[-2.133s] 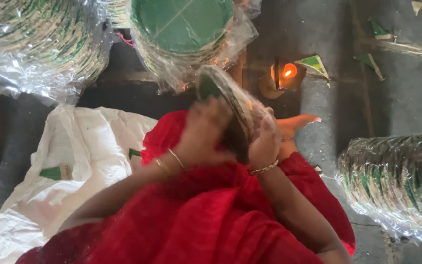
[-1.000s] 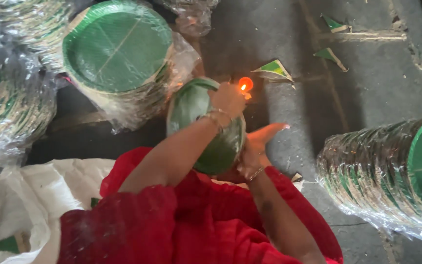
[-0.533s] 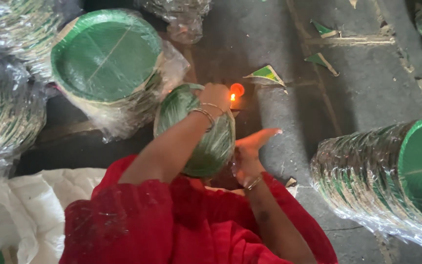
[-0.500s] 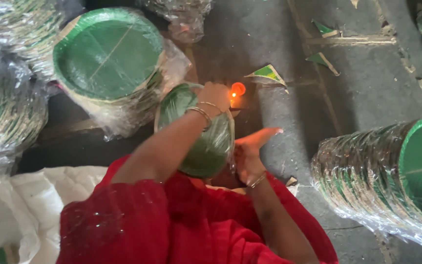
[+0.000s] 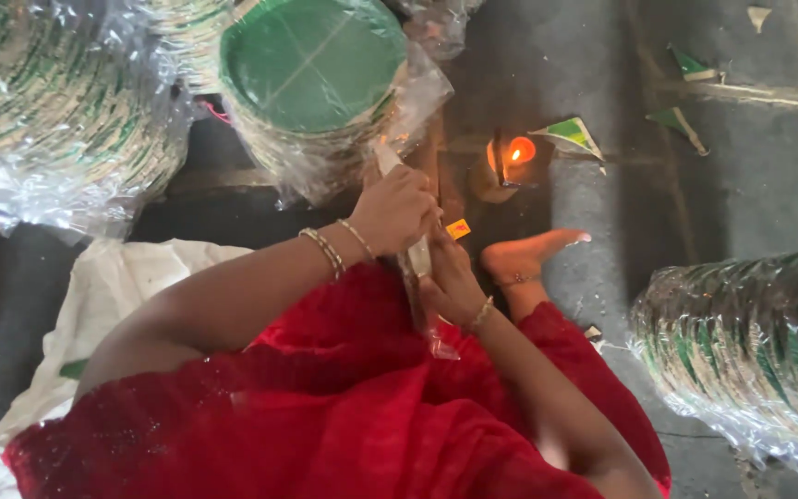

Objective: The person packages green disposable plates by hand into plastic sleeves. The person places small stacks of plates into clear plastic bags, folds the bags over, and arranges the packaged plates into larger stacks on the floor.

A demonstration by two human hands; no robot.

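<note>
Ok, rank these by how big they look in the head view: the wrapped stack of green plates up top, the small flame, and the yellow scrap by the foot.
1. Wrapped stack of green plates, by far the largest.
2. Small flame.
3. Yellow scrap, only slightly smaller than the flame, so that order is unsure.
</note>
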